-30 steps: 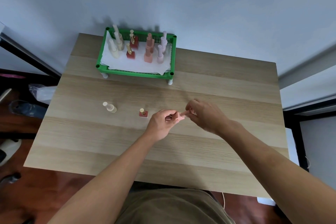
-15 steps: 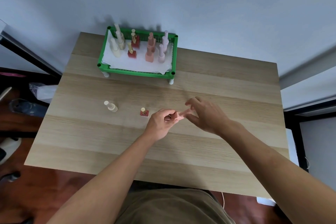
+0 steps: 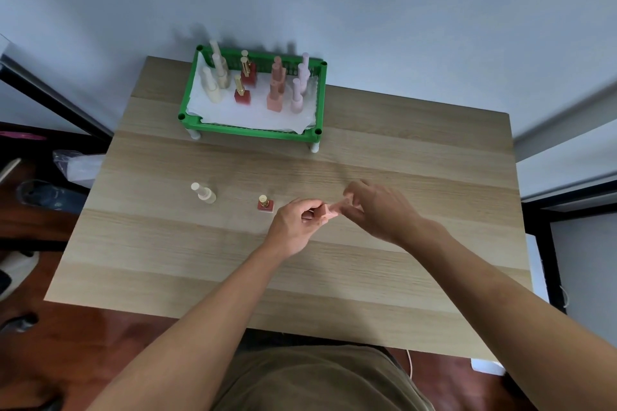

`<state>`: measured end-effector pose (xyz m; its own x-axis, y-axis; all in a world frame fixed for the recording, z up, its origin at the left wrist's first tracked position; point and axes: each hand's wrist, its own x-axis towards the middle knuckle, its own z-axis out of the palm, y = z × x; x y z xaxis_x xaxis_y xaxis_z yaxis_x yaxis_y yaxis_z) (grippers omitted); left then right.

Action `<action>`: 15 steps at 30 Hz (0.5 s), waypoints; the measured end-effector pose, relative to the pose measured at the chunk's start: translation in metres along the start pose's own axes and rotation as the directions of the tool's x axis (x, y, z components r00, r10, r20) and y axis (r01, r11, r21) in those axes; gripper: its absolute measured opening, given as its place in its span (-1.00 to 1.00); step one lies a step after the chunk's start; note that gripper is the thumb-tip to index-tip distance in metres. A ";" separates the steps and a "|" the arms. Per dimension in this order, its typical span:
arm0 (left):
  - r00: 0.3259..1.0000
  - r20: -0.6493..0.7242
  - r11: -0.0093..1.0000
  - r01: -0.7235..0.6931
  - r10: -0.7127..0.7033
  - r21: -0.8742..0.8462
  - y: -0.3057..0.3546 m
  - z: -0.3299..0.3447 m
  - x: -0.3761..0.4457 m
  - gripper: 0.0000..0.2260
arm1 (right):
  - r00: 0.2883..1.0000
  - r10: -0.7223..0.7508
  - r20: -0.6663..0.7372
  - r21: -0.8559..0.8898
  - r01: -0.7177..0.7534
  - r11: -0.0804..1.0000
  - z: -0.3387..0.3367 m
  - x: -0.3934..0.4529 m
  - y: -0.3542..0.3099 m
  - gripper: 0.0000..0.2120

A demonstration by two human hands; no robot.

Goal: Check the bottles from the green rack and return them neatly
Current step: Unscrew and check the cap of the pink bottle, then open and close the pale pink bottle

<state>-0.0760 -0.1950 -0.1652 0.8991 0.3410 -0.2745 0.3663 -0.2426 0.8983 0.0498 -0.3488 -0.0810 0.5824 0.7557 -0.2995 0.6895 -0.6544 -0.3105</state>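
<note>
**Bottle axis between both hands**

Head view: pink bottle (image 3: 329,211) lies roughly horizontal above the desk (image 3: 417,157), well in front of the green rack (image 3: 253,132). Left hand (image 3: 295,227) fingers close around its base. Right hand (image 3: 380,210) fingers pinch the cap end. Long axis runs left to right, hand to hand.

Pink bottle (image 3: 329,211) mostly covered by both hands: left hand (image 3: 295,227) wraps the body, right hand (image 3: 377,210) hides the cap end, so can't tell if the cap is on. Rear-row bottles in the green rack (image 3: 248,130) overlap and blur together. Both forearms cut off by the bottom edge.
</note>
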 end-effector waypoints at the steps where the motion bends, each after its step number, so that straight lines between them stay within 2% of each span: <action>1: 1.000 0.000 1.000 0.000 0.000 0.002 0.000 0.000 0.000 -0.77 | 0.999 -0.045 0.009 0.005 0.045 0.999 -0.002 -0.001 0.000 -0.68; 5: 1.000 0.012 1.000 0.010 -0.010 0.021 0.001 0.001 0.002 -0.76 | 0.997 -0.071 0.003 -0.002 0.071 0.997 -0.004 -0.001 -0.002 -0.81; 15: 0.999 0.045 0.950 -0.037 0.024 0.310 0.004 0.005 0.017 -0.74 | 0.999 -0.046 0.024 0.032 0.045 0.998 0.004 -0.001 0.002 -0.76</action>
<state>-0.0575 -0.1946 -0.1677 0.9176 0.2941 -0.2676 0.3890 -0.5248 0.7571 0.0488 -0.3509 -0.0847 0.5397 0.7841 -0.3062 0.7011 -0.6201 -0.3520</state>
